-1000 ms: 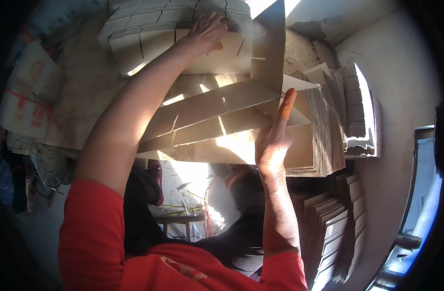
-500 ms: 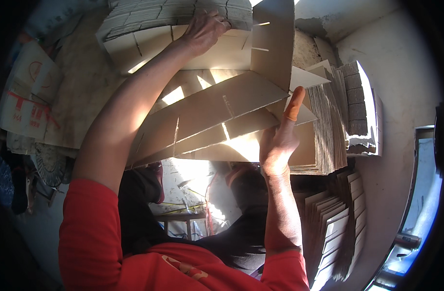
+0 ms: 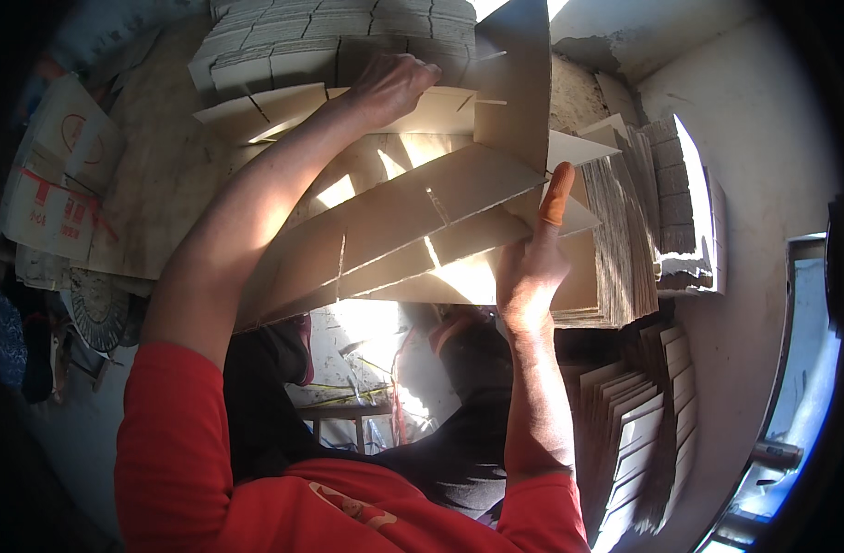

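Observation:
At the far side, my left hand is closed on the upper edge of a slotted cardboard strip, just in front of a stack of similar strips. My right hand, with an orange finger cot on its thumb, grips slotted cardboard dividers. These long pieces slant down toward the left, over my lap. An upright cardboard piece crosses them at the right, near my thumb. My right fingers are partly hidden behind the cardboard.
A thick pile of cardboard stands right of my right hand, with more bundles below it. Another stack sits by the wall. A printed white bag lies at the far left on a board.
My left hand has come slightly toward me, drawing the cardboard strip away from the far stack and uncovering more of that stack's front. My right hand stays nearly in place.

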Action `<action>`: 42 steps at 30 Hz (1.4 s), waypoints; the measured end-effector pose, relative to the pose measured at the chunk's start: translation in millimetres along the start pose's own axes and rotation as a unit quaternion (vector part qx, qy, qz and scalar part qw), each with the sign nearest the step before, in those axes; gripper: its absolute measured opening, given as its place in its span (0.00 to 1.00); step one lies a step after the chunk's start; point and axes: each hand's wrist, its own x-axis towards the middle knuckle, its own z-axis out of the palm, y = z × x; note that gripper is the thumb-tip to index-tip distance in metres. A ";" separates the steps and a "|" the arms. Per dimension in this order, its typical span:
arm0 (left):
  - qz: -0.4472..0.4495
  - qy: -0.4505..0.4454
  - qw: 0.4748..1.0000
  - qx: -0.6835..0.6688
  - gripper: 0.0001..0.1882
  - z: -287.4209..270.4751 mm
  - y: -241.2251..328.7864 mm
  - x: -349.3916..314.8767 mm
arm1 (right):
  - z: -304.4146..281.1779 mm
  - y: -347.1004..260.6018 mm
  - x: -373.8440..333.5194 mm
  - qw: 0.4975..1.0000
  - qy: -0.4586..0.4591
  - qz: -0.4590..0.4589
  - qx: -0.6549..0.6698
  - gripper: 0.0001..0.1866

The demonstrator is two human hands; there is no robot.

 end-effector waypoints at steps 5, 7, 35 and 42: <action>0.000 0.007 0.999 -0.036 0.04 -5.8 13.0 -2.8 | 4.8 5.3 -0.8 0.999 -0.011 0.010 -0.034 0.49; 0.012 0.010 0.998 -0.056 0.04 -9.0 20.2 -4.9 | 5.2 5.1 -1.0 0.999 -0.017 0.017 -0.044 0.48; -0.126 -0.133 0.982 0.047 0.25 -26.7 -20.2 43.8 | 13.9 6.0 -7.6 1.000 -0.017 0.004 -0.016 0.47; -0.063 -0.054 0.983 0.165 0.16 22.3 -31.8 30.6 | 8.4 -1.3 -2.6 0.999 -0.034 0.019 -0.004 0.48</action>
